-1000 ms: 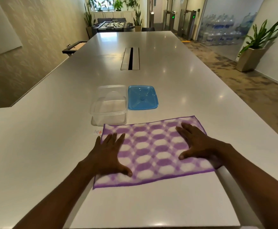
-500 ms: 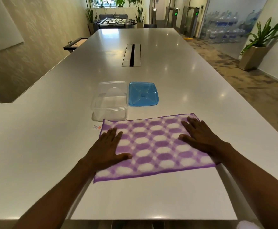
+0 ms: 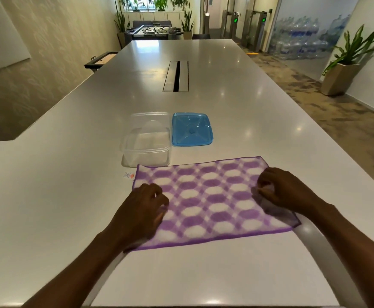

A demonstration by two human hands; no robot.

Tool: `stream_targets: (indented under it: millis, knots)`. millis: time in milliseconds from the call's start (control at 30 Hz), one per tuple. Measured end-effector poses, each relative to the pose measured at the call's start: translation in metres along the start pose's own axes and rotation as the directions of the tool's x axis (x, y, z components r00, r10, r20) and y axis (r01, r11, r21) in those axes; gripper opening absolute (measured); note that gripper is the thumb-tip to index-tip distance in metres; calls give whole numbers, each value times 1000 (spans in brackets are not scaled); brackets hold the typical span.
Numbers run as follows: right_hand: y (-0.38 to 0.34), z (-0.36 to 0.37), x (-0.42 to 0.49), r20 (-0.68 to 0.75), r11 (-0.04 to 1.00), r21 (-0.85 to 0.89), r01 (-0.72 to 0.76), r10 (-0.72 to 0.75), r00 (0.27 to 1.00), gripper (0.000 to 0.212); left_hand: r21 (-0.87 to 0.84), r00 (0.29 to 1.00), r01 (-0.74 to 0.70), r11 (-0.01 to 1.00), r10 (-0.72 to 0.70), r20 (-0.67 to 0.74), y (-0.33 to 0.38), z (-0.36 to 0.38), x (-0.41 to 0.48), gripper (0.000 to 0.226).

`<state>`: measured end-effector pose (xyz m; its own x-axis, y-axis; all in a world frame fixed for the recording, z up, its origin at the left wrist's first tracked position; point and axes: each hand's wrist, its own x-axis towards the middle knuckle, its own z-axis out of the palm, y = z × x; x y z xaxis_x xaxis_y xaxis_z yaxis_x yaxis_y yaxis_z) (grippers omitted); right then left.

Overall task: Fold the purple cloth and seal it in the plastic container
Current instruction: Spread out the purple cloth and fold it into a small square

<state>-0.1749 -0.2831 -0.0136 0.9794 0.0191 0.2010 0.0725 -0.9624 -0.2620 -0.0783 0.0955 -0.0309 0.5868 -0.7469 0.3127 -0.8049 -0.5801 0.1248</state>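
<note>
A purple and white patterned cloth [image 3: 208, 201] lies spread flat on the white table [image 3: 48, 196] in front of me. My right hand [image 3: 283, 190] pinches the cloth's right edge, which is bunched and lifted a little under the fingers. On the left part of the cloth rests my left hand [image 3: 143, 210], fingers curled; whether it grips the fabric I cannot tell. Just beyond the cloth's far left corner stands the clear plastic container [image 3: 147, 141], with no lid on it. Its blue lid [image 3: 191, 132] lies flat beside it on the right.
A small white tag [image 3: 129, 175] sticks out at the cloth's far left corner. A cable slot [image 3: 176, 76] runs along the table's middle, farther away. A potted plant [image 3: 346, 70] stands on the floor at the right. The table's near edge is close below my arms.
Both hands have gone from lying flat with spread fingers to curled. The right hand slid to the cloth's right edge and has gathered it up.
</note>
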Motion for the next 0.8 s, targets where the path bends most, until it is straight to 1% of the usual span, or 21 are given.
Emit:
stream_targets:
  millis: [67,100,167,233,300,367,467,533,600,667,733,800]
  knots:
    - [-8,-12,-16,85,999,11,39,-40,996,25,-14,995,-49,999,50,84,5,-5,-11,9]
    - [-11,-16,-24,147,999,2,50,-50,988,27,-34,990,-56,998,60,131,5,-8,-18,7]
    - [-13,-17,-40,300,994,-71,79,-55,952,29,-76,971,-27,997,45,234,5,-13,-31,20]
    - [-13,-13,-53,420,983,-143,118,-47,906,36,-74,952,-18,997,40,302,3,-15,-42,34]
    - [-12,-9,-62,451,978,-166,127,-39,892,38,-46,948,-29,999,42,316,3,-15,-48,33]
    - [-14,-6,-65,418,976,-180,127,-41,908,34,-11,952,-30,999,32,304,6,-14,-49,25]
    - [-21,-2,-65,360,965,-206,163,-80,929,17,67,963,-58,996,38,268,12,-8,-48,13]
    - [-25,-2,-63,318,964,-222,147,-71,945,13,99,974,-73,992,50,220,16,-6,-46,11]
    - [-28,-7,-60,260,970,-218,103,-44,965,10,76,986,-49,996,37,160,17,-7,-42,21]
    - [-26,-14,-51,165,978,-200,59,-26,986,4,37,994,3,999,-7,111,14,-14,-34,35]
    - [-24,-21,-36,99,987,-160,-10,26,995,7,-11,991,76,997,-74,112,8,-24,-20,45]
    - [-19,-28,-17,41,994,-95,-60,64,997,12,-60,981,148,987,-139,135,-1,-32,-2,50]
